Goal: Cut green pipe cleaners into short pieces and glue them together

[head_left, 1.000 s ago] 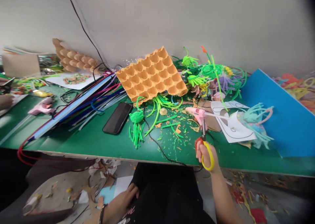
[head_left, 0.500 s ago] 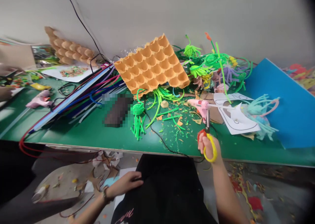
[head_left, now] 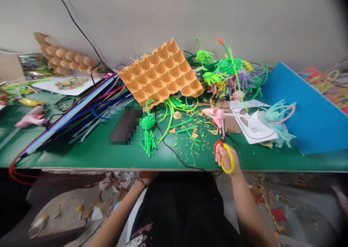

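Observation:
At the table's front edge my right hand (head_left: 227,159) is closed around a pair of scissors (head_left: 223,134) with red and yellow handles, blades pointing away from me. Just beyond the blades lies a pink glue gun (head_left: 216,117) with a glue stick out of its back. My left hand (head_left: 148,176) is over my lap, partly under the table edge, its fingers hidden. Left of the scissors lie a green pipe-cleaner figure with hanging strands (head_left: 148,123) and small green clippings (head_left: 187,145). A cut egg carton (head_left: 163,73) leans behind them.
Pipe-cleaner bundles (head_left: 102,105) and a second pink glue gun (head_left: 32,117) lie to the left. On the right are a printed paper template (head_left: 255,133), a light-blue pipe-cleaner piece (head_left: 280,116) and a blue board (head_left: 307,109). A black cord (head_left: 176,151) crosses the table; scraps litter the floor.
My left hand has moved up and forward from my lap to the table's edge, where its fingers are out of sight. My right hand still holds the scissors; the view has shifted slightly.

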The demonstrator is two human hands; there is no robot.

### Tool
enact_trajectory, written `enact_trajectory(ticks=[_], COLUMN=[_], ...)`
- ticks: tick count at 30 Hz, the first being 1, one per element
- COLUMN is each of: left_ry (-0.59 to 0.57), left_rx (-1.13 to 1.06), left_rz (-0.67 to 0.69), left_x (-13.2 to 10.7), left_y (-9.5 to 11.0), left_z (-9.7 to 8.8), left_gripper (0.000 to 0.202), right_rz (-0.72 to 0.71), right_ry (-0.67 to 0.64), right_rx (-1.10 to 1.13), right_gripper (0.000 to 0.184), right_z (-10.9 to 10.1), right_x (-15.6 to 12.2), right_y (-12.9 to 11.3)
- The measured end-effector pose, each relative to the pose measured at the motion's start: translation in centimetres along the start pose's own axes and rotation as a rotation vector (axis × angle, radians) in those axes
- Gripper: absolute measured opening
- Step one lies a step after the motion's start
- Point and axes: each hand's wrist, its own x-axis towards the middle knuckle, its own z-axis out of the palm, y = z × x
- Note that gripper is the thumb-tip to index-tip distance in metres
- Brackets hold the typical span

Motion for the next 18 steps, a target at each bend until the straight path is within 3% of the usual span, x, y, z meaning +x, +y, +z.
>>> enact_trajectory(ticks=[2,4,6,7,9,11,12,15,18], left_ry=[-0.188,-0.403,-0.659,-0.644,-0.344,-0.035,0.023,-0.031,-0.045], left_rx=[0.026,0.007,-0.061,-0.095,-0.052,0.075,0.155,0.400,0.407], left_rz=[0.034,0.130,0.383,0.468,0.522,0.459,0.429,0.407,0.421], left_x=[-1.6,-2.8,-2.5,-1.6,1.5,5.6,7.7,13.0,15.6], left_y=[1.5,4.3,7.8,9.7,12.7,14.8,15.4,16.1,15.6], left_z=[-1.2,-3.5,-6.5,-8.0,-10.4,-11.5,-11.4,-10.2,-9.3], left_gripper=[0.017,0.011,0.013,0.020,0.023,0.024,0.025,0.031,0.020], right_rz=[0.007,0.008,-0.001,-0.006,-0.013,-0.024,-0.033,-0.073,-0.127], right_ry=[0.003,0.005,-0.014,-0.027,-0.051,-0.088,-0.115,-0.165,-0.139], right_rx=[-0.002,-0.006,-0.008,-0.010,-0.022,-0.049,-0.063,-0.085,-0.067], right_gripper=[0.041,0.040,0.040,0.041,0.042,0.041,0.041,0.039,0.040], right_z=[-0.1,-0.1,0.0,0.1,0.3,0.4,0.4,0.1,-0.2], right_x=[0.0,0.1,0.1,0.2,0.2,0.2,0.2,0.2,0.7], right_y=[0.1,0.2,0.3,0.3,0.1,-0.3,-0.6,-1.5,-2.0])
